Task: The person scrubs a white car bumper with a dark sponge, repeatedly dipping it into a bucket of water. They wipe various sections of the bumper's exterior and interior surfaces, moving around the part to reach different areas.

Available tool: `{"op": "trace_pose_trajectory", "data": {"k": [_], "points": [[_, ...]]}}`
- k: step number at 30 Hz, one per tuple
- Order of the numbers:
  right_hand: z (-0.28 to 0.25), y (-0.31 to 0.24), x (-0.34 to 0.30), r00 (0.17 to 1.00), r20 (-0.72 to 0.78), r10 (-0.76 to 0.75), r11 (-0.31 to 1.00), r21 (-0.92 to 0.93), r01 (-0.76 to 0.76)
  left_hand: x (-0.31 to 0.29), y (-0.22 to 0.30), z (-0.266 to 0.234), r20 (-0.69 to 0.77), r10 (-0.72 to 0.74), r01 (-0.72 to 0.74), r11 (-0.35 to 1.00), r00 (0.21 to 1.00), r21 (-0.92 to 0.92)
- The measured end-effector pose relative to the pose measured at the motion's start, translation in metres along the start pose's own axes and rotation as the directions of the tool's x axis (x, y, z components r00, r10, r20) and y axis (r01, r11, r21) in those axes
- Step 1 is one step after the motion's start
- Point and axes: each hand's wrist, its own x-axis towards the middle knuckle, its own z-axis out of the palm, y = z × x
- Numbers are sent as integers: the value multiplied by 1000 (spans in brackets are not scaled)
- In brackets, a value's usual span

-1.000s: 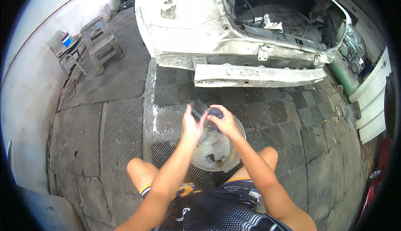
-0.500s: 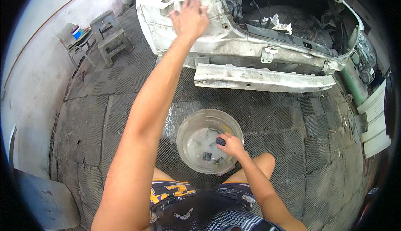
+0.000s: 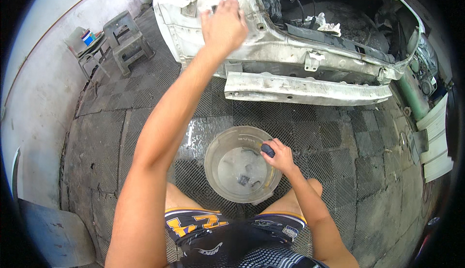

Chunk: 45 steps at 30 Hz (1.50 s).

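Note:
I squat in front of a stripped white car body (image 3: pixel 290 60). My left hand (image 3: pixel 224 23) reaches up and presses against its upper front panel; a small dark edge shows at the fingertips, but what is under the palm is hidden. A round grey bucket (image 3: pixel 213 144) with a little water stands on the floor between my knees. My right hand (image 3: pixel 280 157) rests at the bucket's right rim, closed around a small dark object (image 3: pixel 268 150). Another small dark piece (image 3: pixel 243 180) lies in the water.
A pale bumper beam (image 3: pixel 305 89) juts out low on the car. A grey plastic stool (image 3: pixel 127 40) and a small stand with containers (image 3: pixel 87 40) are at the back left by the white wall (image 3: pixel 34 89). White panels (image 3: pixel 433 142) lean at the right. The floor is wet grid tile.
Both hands were together over the bucket a second ago. My left hand has since gone up to the car panel, and my right hand has dropped to the bucket's rim.

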Motion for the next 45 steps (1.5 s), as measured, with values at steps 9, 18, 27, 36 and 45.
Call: {"op": "trace_pose_trajectory", "data": {"k": [9, 18, 27, 36, 45], "points": [[11, -1, 7, 999, 40, 1, 1000, -21, 0, -8, 0, -3, 17, -48, 51, 947, 999, -317], [10, 2, 4, 995, 101, -25, 997, -68, 32, -1, -20, 12, -106, 35, -63, 961, 994, -268], [8, -3, 0, 993, 118, -10, 990, -141, 27, 17, -14, -15, 111, -105, 127, 969, 988, -210], [13, 0, -1, 986, 165, 26, 987, -163, 1, 6, -7, -6, 65, -93, 97, 993, 994, -63], [9, 5, -9, 991, 133, 3, 987, -157, 18, 0, 9, -16, 149, -203, 231, 951, 968, -206]]}}
